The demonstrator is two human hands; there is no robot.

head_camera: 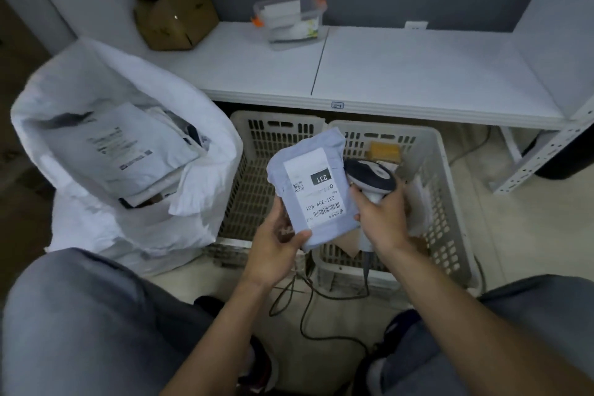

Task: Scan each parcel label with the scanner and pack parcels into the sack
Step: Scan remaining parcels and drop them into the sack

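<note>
My left hand [276, 243] holds a small pale blue parcel [308, 193] by its lower left corner, thumb on top, with the white label reading 231 facing up. My right hand [382, 219] grips the handle of a dark and white barcode scanner [369, 175], whose head sits just right of the parcel's label. A large white sack [135, 145] stands open on the left, with several grey parcels [128, 145] inside. Both hands are over two slotted white baskets.
The right basket [443, 202] holds a yellowish box [384, 149] and some cardboard; the left basket [254, 170] sits beside the sack. A white shelf [401, 74] behind carries a clear plastic container [291, 21] and cardboard boxes [176, 16]. Cables [308, 309] trail on the floor between my knees.
</note>
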